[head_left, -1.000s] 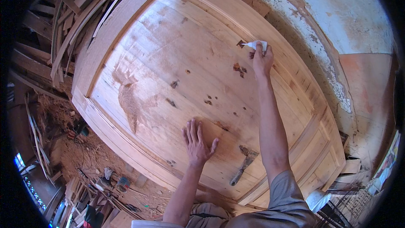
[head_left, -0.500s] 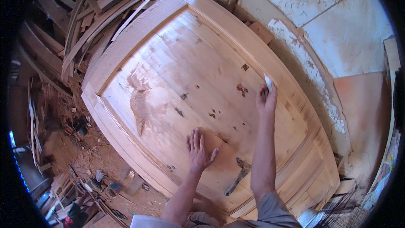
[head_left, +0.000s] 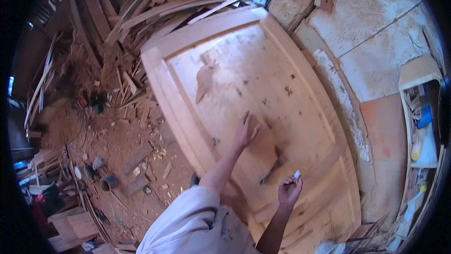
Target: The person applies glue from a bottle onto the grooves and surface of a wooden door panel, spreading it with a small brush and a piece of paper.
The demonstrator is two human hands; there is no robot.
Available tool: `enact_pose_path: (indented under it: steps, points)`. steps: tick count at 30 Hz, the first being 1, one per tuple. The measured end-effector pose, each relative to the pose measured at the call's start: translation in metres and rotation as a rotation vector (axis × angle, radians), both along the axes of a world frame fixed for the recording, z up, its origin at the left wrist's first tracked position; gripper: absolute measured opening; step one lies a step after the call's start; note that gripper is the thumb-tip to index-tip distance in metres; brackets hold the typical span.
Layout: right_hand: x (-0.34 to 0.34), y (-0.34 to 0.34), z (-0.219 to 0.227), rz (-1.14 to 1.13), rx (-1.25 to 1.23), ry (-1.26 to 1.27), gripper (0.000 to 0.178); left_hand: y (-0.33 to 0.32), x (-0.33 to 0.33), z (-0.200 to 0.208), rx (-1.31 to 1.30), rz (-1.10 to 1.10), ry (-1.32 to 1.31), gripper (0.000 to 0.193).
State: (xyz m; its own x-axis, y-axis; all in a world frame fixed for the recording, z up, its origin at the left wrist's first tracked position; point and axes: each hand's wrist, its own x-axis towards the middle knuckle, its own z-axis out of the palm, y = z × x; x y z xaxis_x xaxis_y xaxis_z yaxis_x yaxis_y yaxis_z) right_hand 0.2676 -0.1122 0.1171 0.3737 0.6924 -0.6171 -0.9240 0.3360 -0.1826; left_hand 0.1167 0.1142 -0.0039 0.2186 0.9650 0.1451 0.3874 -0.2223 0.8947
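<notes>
A large wooden panel door (head_left: 221,99) lies flat in front of me, its raised frame around an inset field of boards with several dark knots. Over its middle is my left hand (head_left: 245,134), fingers apart and holding nothing; I cannot tell whether it touches the wood. My right hand (head_left: 290,191) is raised over the door's near right part, pinching a small white piece (head_left: 297,174) whose kind is unclear. Between the hands lies a dark-handled tool (head_left: 270,171), perhaps a scraper. A brown dusty patch (head_left: 205,78) marks the far left of the inset field.
Offcuts and long strips of wood (head_left: 188,9) are heaped behind the door. Wood chips and scraps litter the brown dirt floor (head_left: 136,150) at left. Along the right runs a stained wall (head_left: 380,52), with an open white case (head_left: 423,113) holding odds and ends.
My right hand has come off the door's right moulding, nearer to me, with the white piece still in its fingers. My left hand stays over the panel. The view has swung left.
</notes>
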Motion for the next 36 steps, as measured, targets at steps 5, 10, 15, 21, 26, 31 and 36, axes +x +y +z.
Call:
enact_pose_path:
  steps: [5,10,15,21,26,31,36]
  points:
    - [-0.006,-0.115,0.012,-0.056,0.025,-0.073,0.026,-0.072,-0.095,0.093,0.101,0.106,-0.143,0.021]
    - [-0.023,-0.147,0.022,-0.132,0.018,-0.04,0.022,-0.2,-0.218,0.103,-0.15,-0.041,-0.001,0.016]
    - [-0.071,-0.096,0.019,-0.022,0.046,0.009,0.021,-0.338,-0.381,0.038,-0.878,-0.337,0.088,0.052]
    - [-0.116,-0.043,0.033,0.111,0.227,0.033,0.02,-0.289,-0.379,0.16,-0.944,-0.551,0.101,0.054]
    - [-0.177,-0.022,0.046,0.122,0.15,0.019,0.022,-0.255,-0.401,0.125,-0.74,-0.588,0.217,0.051]
    - [-0.218,0.009,0.029,0.053,0.012,-0.045,0.023,-0.202,-0.482,0.088,-0.726,-0.618,0.212,0.054]
    - [-0.304,0.099,0.024,-0.047,0.08,0.017,0.025,-0.095,-0.596,0.09,-0.934,-0.479,0.375,0.048]
